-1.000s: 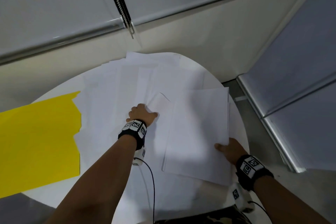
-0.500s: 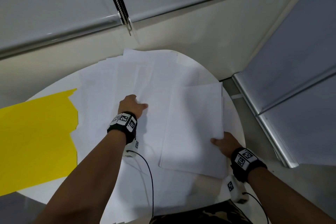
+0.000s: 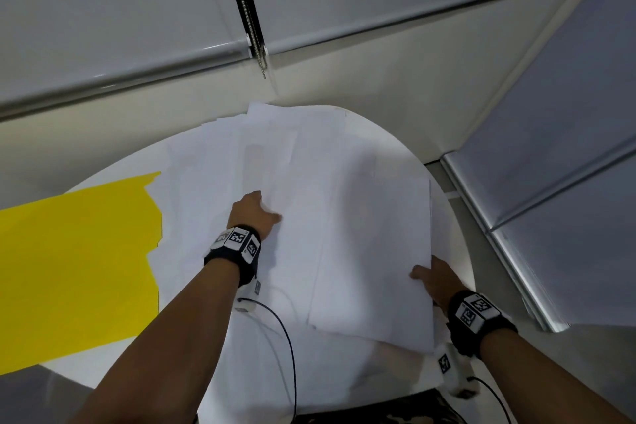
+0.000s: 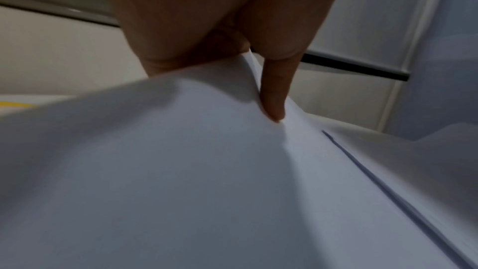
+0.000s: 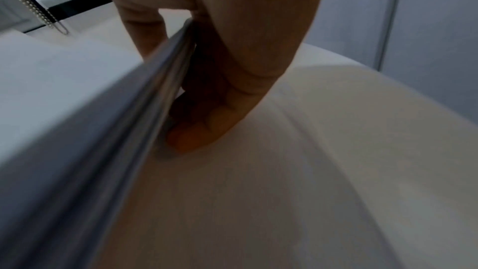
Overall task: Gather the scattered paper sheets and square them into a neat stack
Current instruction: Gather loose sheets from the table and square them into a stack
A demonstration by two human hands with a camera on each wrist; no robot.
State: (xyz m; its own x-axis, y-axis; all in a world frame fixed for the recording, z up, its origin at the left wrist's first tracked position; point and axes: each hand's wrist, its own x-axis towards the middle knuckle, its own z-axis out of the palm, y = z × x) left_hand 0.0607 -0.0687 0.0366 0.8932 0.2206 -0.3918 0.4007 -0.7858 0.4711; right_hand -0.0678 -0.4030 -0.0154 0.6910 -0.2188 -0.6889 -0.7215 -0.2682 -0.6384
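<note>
White paper sheets (image 3: 268,162) lie fanned across a round white table (image 3: 385,134). A gathered stack of sheets (image 3: 375,251) lies at the right, lifted a little at its near right edge. My right hand (image 3: 432,280) grips that edge, thumb on top and fingers (image 5: 201,134) curled beneath the stack (image 5: 77,109). My left hand (image 3: 254,213) is at the table's middle and pinches the raised edge of a loose sheet (image 3: 292,234). In the left wrist view its thumb (image 4: 274,93) presses on this sheet (image 4: 181,161), which bows upward.
A large yellow sheet (image 3: 75,268) covers the table's left side. A bead chain (image 3: 246,10) hangs at the wall behind. A metal rail (image 3: 509,234) runs along the right. Wrist camera cables (image 3: 285,330) trail over the near sheets.
My left hand has moved left and slightly away, now holding a sheet's edge instead of resting on a curled corner. The right hand keeps hold of the stack, which shifted slightly left.
</note>
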